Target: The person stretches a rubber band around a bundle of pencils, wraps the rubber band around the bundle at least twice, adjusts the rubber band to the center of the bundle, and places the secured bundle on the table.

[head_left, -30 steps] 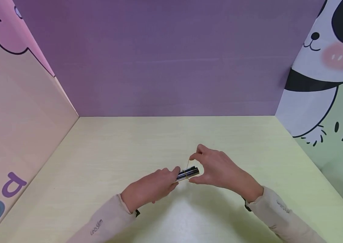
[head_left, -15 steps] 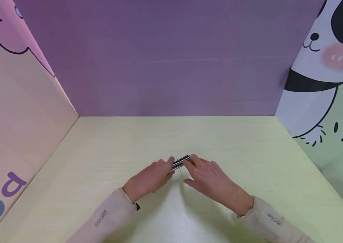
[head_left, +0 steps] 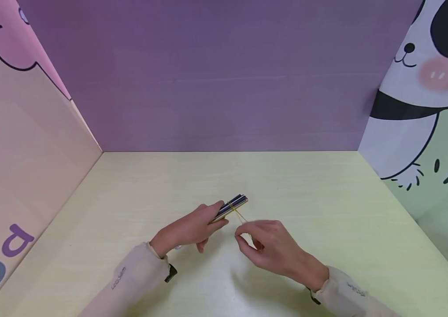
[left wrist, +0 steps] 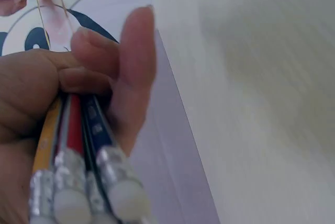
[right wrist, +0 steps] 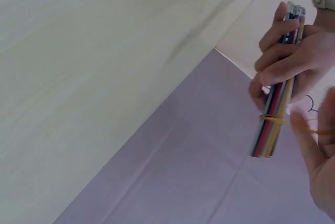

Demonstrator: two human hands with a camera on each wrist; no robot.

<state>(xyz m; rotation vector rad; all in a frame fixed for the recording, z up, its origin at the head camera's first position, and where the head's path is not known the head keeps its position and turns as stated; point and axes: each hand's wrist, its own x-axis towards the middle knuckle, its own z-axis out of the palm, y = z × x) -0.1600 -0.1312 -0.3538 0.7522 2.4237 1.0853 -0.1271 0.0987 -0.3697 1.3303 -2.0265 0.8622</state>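
Note:
My left hand [head_left: 190, 226] grips a bundle of pencils [head_left: 233, 206], tilted up to the right above the table. In the left wrist view the pencils [left wrist: 76, 130] show yellow, red and dark blue barrels with white erasers in silver ferrules. A thin yellow rubber band [right wrist: 272, 120] wraps the bundle near its eraserless end. One loop of the band stretches away to my right hand [head_left: 273, 246], whose thumb and forefinger pinch it beside and below the bundle.
A pale wooden table [head_left: 160, 185] lies beneath both hands. Behind it stands a purple panel [head_left: 224, 88]. A pink panel [head_left: 29, 145] with letters is on the left, a panda-printed panel [head_left: 418, 132] on the right.
The pencil bundle has moved up and left in the head view. My right hand passed over the bundle's end, then drew back down, pulling the rubber band loop out toward the near right.

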